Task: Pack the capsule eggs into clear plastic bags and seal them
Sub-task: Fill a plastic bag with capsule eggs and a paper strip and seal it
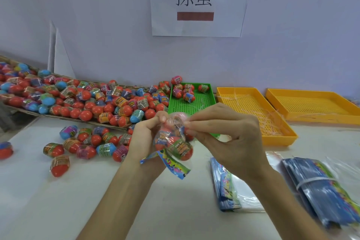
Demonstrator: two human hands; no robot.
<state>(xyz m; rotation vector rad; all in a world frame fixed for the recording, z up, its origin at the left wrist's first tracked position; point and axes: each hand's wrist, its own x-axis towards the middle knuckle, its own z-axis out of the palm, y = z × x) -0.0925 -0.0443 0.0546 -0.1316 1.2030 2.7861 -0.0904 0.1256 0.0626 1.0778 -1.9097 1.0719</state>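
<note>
Now mid-frame above the worktop [58, 191], my left hand [143, 138] and right hand [224, 134] pinch the clear bag [173, 140] of eggs [180, 150]: light, crinkly, slippery film, best gripped at its neck.

the wall sign [196, 4] reads "拣蛋"; egg labels [180, 149] are blurred, perhaps "dino".

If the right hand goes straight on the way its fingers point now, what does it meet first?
Probably the clear bag of eggs, which the right hand already pinches; next, the left hand. Depth is unclear.
</note>
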